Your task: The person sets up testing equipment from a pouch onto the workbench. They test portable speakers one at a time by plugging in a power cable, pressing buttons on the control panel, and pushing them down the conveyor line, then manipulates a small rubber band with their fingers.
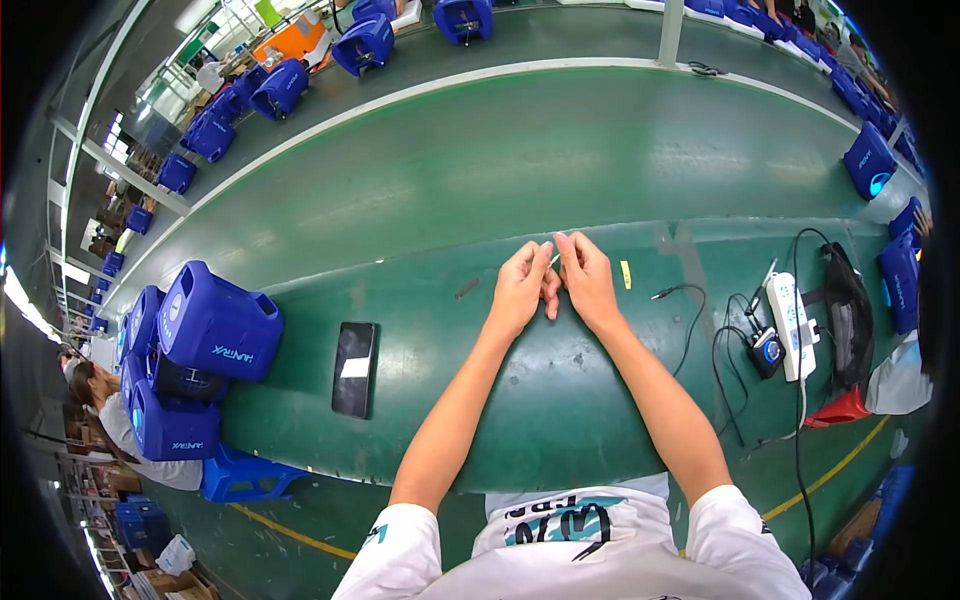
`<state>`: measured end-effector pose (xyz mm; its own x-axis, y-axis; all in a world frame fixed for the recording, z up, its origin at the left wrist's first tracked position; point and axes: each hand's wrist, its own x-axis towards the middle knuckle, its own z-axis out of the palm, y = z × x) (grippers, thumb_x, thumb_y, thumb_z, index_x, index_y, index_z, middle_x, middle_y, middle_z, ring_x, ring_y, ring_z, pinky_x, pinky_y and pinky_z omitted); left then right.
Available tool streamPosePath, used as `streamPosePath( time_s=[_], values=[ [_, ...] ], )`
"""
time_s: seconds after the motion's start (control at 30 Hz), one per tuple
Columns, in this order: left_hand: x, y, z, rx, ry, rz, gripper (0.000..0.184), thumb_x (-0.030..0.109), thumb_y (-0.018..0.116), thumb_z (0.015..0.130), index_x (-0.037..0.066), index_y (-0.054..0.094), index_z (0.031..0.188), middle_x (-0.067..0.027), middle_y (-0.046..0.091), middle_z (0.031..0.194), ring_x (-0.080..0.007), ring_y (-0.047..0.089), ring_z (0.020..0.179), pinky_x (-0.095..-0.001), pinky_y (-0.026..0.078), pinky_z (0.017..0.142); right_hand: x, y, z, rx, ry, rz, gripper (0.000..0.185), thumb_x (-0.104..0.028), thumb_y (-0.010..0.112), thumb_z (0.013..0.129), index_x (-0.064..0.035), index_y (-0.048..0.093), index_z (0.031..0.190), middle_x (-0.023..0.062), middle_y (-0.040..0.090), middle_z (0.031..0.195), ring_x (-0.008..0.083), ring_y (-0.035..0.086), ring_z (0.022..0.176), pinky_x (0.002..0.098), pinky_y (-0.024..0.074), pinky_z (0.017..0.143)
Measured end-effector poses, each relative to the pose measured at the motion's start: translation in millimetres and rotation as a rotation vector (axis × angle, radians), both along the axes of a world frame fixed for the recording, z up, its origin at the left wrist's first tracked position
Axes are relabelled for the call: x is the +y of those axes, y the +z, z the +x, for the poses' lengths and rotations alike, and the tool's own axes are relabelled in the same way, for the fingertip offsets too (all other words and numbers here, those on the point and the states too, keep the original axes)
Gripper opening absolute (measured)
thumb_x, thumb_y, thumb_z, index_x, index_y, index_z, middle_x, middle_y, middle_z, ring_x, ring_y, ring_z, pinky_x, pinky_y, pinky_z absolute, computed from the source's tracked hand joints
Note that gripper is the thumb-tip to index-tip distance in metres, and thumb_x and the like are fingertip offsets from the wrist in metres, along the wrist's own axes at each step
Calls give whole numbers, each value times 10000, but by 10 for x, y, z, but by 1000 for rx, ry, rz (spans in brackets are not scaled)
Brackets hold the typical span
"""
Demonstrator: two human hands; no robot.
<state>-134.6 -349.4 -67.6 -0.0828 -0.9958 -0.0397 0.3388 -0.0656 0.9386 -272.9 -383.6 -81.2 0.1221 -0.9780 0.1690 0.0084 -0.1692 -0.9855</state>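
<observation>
Over the green work table (pixel 450 400), my left hand (pixel 522 285) and my right hand (pixel 588 275) meet, fingers curled and thumbs pointing away from me. Between the fingertips shows a small pale strip (pixel 554 261), pinched by both hands; the fingers hide most of it and I cannot tell its kind. A short yellow strip (pixel 626 275) lies just right of my right hand. To the left of my left hand is a small dark strip (pixel 467 288). Farther left, a phone (pixel 354 369) lies flat on the table with its screen up.
Blue speaker-like boxes (pixel 220 325) are stacked at the left edge, near a blue stool (pixel 250 474). On the right are a white power strip (pixel 791 325), a small black device (pixel 767 351), loose cables (pixel 700 310) and a black bag (pixel 848 315). A person (pixel 110 400) sits far left.
</observation>
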Motion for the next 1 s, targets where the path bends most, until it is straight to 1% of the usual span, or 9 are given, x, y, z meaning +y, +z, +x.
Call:
streamPosePath(
  time_s=[0.07,0.17,0.27,0.37,0.47,0.5,0.7,0.87,1.0],
  values=[
    [9,-3,-3,-49,-10,16,402,365,511,1145,55,519,887,-46,543,615,-147,533,413,-288,418,395,7,-8,13,2,-6,-24,450,-335,626,1099,-15,536,795,-14,434,636,65,378,629,311,335,540],
    [27,2,33,-31,-33,25,453,409,491,1147,75,492,842,-36,514,599,-134,491,395,-275,385,392,23,-4,20,1,-1,-30,483,-346,628,1098,-13,508,769,-15,407,648,75,341,644,326,313,537],
    [5,-60,29,-22,-17,32,444,407,488,1149,78,497,850,-28,505,620,-127,478,408,-272,384,406,-9,-20,3,69,2,-44,455,-326,636,1095,-12,534,781,-8,491,640,60,427,623,300,365,542],
    [-31,-147,39,31,-17,-46,412,389,495,1149,78,503,879,-24,518,684,-133,511,463,-268,413,446,15,-17,31,-111,95,27,366,-279,647,1089,-9,570,854,23,618,689,61,556,641,273,439,570],
    [-50,-195,40,61,22,-52,366,364,499,1150,76,505,924,-25,538,760,-144,551,530,-276,446,496,37,24,30,-97,109,-24,260,-226,649,1084,0,589,969,60,701,767,82,644,676,263,491,599],
    [-58,-203,70,98,3,-56,297,323,520,1145,66,511,996,-39,569,831,-159,596,606,-294,487,545,54,51,21,-80,123,-2,245,-217,647,1083,0,585,989,62,697,780,84,637,673,264,490,599],
    [-54,-152,85,162,27,-56,186,234,549,1132,55,505,1113,-63,595,946,-184,649,761,-325,546,680,60,70,0,-40,155,-1,187,-175,644,1071,0,579,1050,53,665,832,85,599,659,262,491,614],
    [-73,-152,101,177,46,-46,173,226,545,1133,60,504,1113,-59,598,953,-177,643,790,-325,540,690,66,118,21,-38,168,13,162,-145,647,1062,-1,579,1094,41,651,853,78,581,647,259,486,616],
    [-61,-118,79,181,68,-24,188,242,544,1136,66,509,1079,-53,589,934,-164,625,779,-318,526,672,62,87,15,-54,194,-29,157,-133,643,1064,2,584,1115,48,663,871,82,606,662,256,494,617]
  ],
)
